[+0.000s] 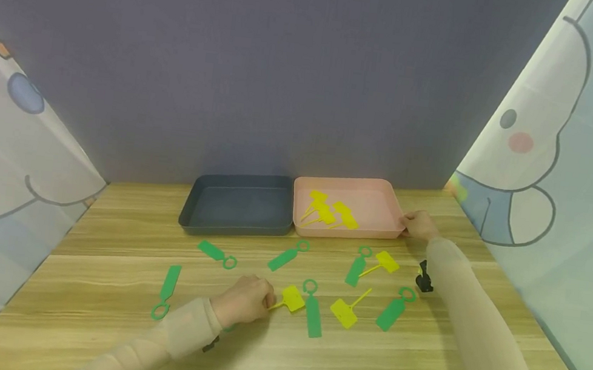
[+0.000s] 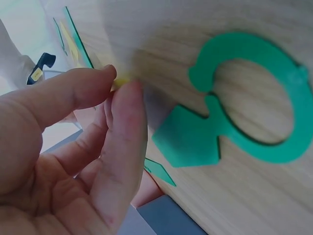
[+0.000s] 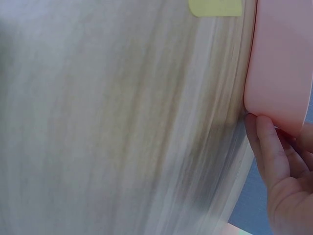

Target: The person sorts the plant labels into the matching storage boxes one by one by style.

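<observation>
The nearer left hand pinches a yellow tag by one end, long axis slanting toward the worktop's right edge, while the right hand grips the pink tray.

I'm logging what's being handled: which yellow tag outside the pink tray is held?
The leftmost yellow tag outside the pink tray: the left hand pinches it, while no hand touches the other two.
</observation>
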`<move>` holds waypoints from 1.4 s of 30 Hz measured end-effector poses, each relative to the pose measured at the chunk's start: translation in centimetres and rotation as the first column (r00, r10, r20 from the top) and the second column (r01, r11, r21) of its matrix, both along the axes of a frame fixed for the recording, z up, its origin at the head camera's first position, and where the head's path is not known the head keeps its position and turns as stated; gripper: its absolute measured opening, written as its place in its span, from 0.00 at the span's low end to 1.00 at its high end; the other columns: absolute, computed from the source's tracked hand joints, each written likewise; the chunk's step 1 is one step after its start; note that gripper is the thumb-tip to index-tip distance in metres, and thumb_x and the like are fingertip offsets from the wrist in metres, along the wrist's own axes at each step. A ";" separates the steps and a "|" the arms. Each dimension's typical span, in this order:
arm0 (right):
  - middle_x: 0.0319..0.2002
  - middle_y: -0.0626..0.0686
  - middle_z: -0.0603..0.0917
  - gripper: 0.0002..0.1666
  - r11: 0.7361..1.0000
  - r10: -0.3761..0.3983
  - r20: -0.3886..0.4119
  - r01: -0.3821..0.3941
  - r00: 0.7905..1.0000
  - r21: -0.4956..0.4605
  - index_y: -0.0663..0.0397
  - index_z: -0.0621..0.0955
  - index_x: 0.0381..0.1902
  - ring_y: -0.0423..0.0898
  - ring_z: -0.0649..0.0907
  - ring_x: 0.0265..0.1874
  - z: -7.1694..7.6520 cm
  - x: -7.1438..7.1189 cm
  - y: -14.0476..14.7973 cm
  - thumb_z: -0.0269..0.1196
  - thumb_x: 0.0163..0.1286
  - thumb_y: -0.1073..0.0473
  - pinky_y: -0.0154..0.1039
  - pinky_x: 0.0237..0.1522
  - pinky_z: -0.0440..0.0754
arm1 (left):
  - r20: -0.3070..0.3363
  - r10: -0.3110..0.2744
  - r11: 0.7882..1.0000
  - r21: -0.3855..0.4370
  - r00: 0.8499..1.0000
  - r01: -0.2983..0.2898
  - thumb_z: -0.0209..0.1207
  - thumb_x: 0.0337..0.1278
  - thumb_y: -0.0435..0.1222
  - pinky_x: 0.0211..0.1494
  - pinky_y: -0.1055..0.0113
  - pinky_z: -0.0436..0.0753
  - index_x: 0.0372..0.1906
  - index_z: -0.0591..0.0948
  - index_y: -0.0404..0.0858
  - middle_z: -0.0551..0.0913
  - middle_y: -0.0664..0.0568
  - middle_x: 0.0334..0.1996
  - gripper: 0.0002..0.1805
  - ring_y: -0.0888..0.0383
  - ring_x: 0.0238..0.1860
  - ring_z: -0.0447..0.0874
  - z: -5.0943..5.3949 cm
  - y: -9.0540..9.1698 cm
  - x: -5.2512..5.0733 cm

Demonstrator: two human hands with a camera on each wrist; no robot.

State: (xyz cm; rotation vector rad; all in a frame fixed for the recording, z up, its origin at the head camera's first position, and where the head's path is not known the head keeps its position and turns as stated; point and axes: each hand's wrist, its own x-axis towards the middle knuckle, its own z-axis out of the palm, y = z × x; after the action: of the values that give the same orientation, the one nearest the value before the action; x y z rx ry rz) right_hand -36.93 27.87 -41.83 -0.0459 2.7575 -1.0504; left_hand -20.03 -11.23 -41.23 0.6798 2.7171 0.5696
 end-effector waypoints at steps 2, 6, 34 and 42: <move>0.51 0.73 0.75 0.23 1.000 0.001 0.001 -0.001 1.000 -0.003 0.79 0.69 0.55 0.43 0.83 0.35 0.0 0.0 0.0 0.44 0.72 0.62 0.38 0.42 0.82 | 0.007 -0.003 1.000 0.003 1.000 0.003 0.63 0.36 0.25 0.27 0.76 0.76 0.30 0.83 0.32 0.84 0.48 0.27 0.08 0.64 0.21 0.72 0.2 0.0 -0.1; 0.52 0.74 0.74 0.23 1.000 -0.004 -0.001 0.004 1.000 -0.015 0.79 0.69 0.55 0.45 0.84 0.37 0.0 -0.1 0.1 0.44 0.72 0.63 0.37 0.42 0.83 | 0.015 -0.008 1.000 0.015 1.000 0.008 0.63 0.39 0.24 0.27 0.77 0.77 0.30 0.83 0.32 0.83 0.48 0.26 0.08 0.64 0.22 0.74 0.6 0.1 -0.3; 0.50 0.75 0.74 0.21 0.999 0.003 -0.015 -0.003 1.000 -0.039 0.80 0.71 0.52 0.41 0.82 0.32 0.3 0.5 -0.1 0.45 0.70 0.65 0.31 0.37 0.82 | -0.166 0.004 1.000 0.016 0.986 -0.001 0.61 0.44 0.26 0.44 0.58 0.83 0.32 0.82 0.31 0.85 0.44 0.31 0.06 0.52 0.33 0.85 4.7 1.5 -5.4; 0.50 0.73 0.76 0.22 1.000 0.011 -0.015 -0.011 1.000 -0.019 0.79 0.70 0.53 0.46 0.83 0.37 0.4 0.5 -0.3 0.45 0.71 0.64 0.36 0.42 0.82 | -0.115 0.029 0.999 0.049 0.993 -0.024 0.62 0.47 0.28 0.49 0.55 0.81 0.36 0.82 0.31 0.85 0.44 0.37 0.08 0.53 0.36 0.84 5.8 2.7 -6.9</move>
State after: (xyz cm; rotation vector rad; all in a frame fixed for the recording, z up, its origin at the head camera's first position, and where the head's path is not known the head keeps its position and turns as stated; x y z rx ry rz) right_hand -36.41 27.55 -41.48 -0.0714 2.7572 -1.0783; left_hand -26.94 -8.55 -35.39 0.7103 2.8321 0.6211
